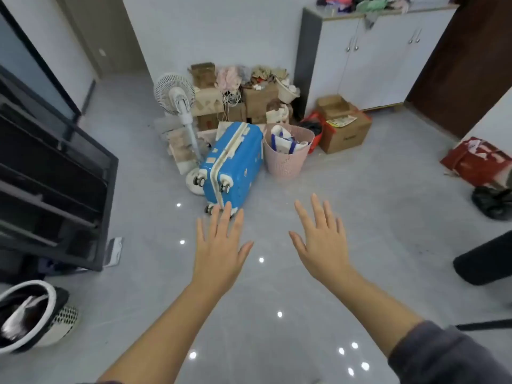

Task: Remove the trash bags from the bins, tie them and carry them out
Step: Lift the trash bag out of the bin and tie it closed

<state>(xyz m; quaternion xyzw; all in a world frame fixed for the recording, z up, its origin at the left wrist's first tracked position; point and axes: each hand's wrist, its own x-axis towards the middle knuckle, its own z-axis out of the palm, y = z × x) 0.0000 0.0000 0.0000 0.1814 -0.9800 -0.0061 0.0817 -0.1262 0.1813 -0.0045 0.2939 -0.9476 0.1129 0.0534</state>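
Neither hand holds anything: the left hand (221, 245) and the right hand (321, 239) are both stretched out palm-down over the grey tiled floor (360, 217), fingers spread wide, with a gap of bare floor between them. The left fingertips overlap the near end of a blue suitcase (234, 159) that lies on its side with its wheels toward the camera; whether they touch it cannot be told.

A white bin (27, 317) with a black trash bag (59, 296) folded over its rim sits at the lower left corner of the floor, tilted, well apart from both hands. Its inside shows dark contents and something pale. Just above it stands a black shelving frame (55, 176).

Just right of the suitcase stands a pink woven basket (286, 153) holding paper and bags. Behind them, against the far wall, are stacked cardboard boxes (260, 99) and a white standing fan (177, 98). An open cardboard box (343, 126) rests by the foot of a white cabinet (382, 59) with clothes heaped on top. At the right edge lie a red bag (476, 162) and, just below it, a black bag (493, 200).
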